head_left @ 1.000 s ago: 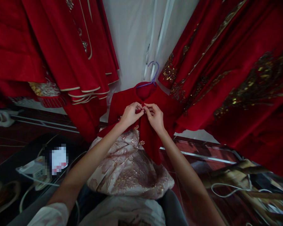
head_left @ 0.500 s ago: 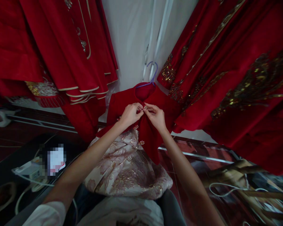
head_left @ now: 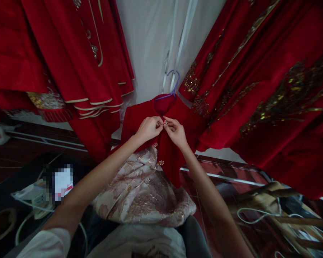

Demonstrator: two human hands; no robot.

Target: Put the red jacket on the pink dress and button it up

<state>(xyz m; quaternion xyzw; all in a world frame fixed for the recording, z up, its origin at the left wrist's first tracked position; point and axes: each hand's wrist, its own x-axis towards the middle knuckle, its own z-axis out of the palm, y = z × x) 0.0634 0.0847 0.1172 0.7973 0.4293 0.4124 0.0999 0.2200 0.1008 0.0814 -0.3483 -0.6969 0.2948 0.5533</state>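
Observation:
A small red jacket (head_left: 172, 157) hangs on a purple hanger (head_left: 172, 86) in front of me. Both hands pinch its front opening just below the collar. My left hand (head_left: 147, 129) is closed on the left edge of the cloth. My right hand (head_left: 177, 132) is closed on the right edge, at a small beaded button (head_left: 165, 122) between the fingertips. More beaded buttons (head_left: 160, 162) run down the jacket's front. A pink and gold brocade garment (head_left: 144, 190) lies under the jacket, across my lap.
Red embroidered robes (head_left: 78, 61) hang on the left, and more red robes (head_left: 263, 82) with gold trim on the right, close on both sides. A white wall (head_left: 150, 46) stands behind. A power strip with cables (head_left: 34, 197) lies on the dark floor at lower left; white cable (head_left: 258, 215) at lower right.
Both hands stay pinched at the top button; they have shifted very slightly upward. The view has drifted a little to the right.

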